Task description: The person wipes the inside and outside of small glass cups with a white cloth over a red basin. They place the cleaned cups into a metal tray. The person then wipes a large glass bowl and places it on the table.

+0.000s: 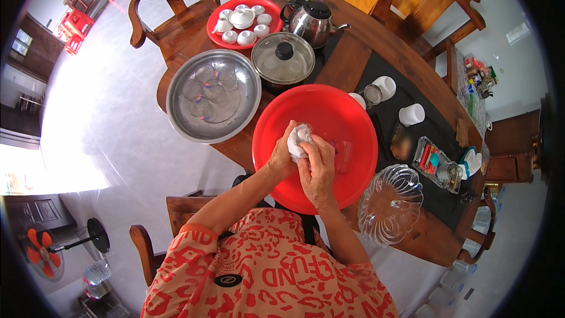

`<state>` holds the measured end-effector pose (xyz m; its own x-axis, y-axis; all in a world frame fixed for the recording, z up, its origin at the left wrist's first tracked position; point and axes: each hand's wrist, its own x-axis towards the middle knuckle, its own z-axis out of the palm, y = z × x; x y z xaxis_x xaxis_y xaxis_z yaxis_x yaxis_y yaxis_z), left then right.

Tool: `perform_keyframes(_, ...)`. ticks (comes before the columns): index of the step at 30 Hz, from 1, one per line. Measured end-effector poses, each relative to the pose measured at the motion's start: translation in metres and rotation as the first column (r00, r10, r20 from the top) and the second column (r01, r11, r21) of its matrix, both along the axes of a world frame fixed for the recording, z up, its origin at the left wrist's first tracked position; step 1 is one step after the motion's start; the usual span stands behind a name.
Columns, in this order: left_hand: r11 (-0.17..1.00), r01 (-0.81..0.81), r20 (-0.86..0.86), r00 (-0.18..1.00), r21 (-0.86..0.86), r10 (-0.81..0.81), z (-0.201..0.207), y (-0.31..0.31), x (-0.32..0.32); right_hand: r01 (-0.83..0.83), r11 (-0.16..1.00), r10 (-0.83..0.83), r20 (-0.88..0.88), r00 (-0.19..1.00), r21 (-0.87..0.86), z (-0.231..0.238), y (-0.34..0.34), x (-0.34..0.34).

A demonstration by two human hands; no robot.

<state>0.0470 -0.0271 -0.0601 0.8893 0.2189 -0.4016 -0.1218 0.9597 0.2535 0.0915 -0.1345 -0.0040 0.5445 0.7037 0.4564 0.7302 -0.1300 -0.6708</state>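
Observation:
Above a large red basin [276,123], both of my hands are closed on a crumpled white cloth [299,140]. My left hand [285,152] supports it from the left, and my right hand [318,171] presses fingers into it from the right. A clear edge shows at the top of the cloth, perhaps a small glass, mostly covered. Down in the basin lies a clear glass [344,156]. Left of the basin is a wide steel bowl [178,109] with several clear glasses inside.
Behind the basin stand a glass-lidded pot [271,62], a steel kettle [312,26] and a red tray [215,34] of white teaware. A clear ribbed glass bowl [390,205] sits close on the right, with white cups [411,115] farther back. Wooden chairs [170,0] surround the table.

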Motion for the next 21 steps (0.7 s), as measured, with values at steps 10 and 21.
perform_keyframes(10,0.975,0.162,0.076,0.982,0.152,-0.175,0.008,0.000,0.000,0.146,0.989,-0.127,-0.644,0.754,-0.024,-0.005,0.021,0.051)
perform_keyframes(21,0.997,-0.075,-0.070,0.995,0.020,0.076,0.000,-0.002,0.005,0.089,0.995,-0.077,-0.228,0.971,0.044,-0.003,-0.003,0.010)
